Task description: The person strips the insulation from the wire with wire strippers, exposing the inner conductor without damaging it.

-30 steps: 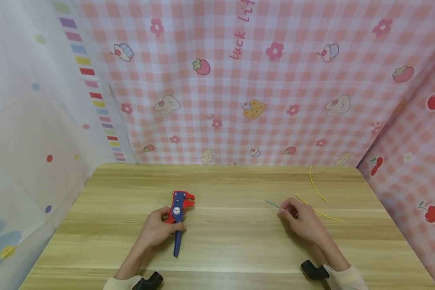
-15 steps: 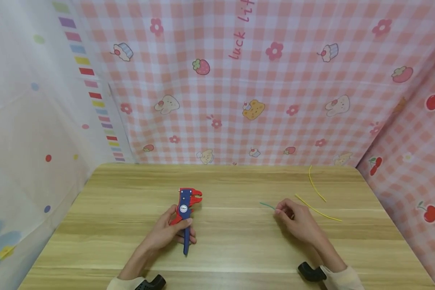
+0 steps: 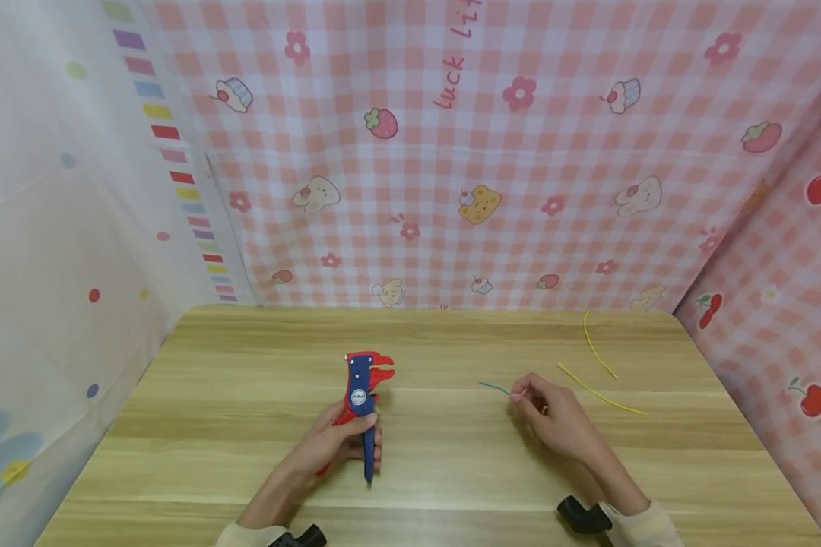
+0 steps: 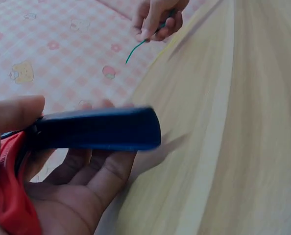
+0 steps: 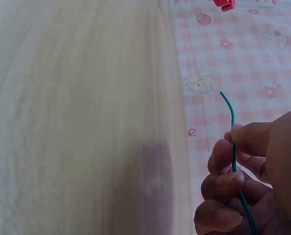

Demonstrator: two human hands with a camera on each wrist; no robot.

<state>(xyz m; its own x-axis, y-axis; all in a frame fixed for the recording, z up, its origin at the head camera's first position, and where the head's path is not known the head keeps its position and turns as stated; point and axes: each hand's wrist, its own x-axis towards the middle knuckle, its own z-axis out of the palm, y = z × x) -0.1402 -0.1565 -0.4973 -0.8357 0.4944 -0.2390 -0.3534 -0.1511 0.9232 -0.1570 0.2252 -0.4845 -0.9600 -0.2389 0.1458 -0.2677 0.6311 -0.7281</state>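
Note:
My left hand (image 3: 328, 444) holds a wire stripper (image 3: 359, 384) with a blue body and red jaws that point right. In the left wrist view the fingers wrap around its handles, the blue handle (image 4: 101, 129) lying across them and the red handle (image 4: 15, 191) against the palm. A short green wire (image 5: 232, 115) is pinched between the thumb and fingers of my right hand (image 3: 554, 414). One end sticks out to the left toward the tool, and the rest runs back along the palm in the right wrist view. A gap separates wire and stripper.
Two yellow wires lie on the wooden table (image 3: 438, 471) beyond and right of my right hand: a straighter one (image 3: 598, 389) nearer, a curved one (image 3: 598, 346) farther back. A pink checked cloth (image 3: 410, 152) hangs behind the table, and more cloth hangs at both sides.
My left hand has moved right with the wire stripper, its grip shifting down around the handles. My right hand has moved slightly left with the green wire, so the two are closer.

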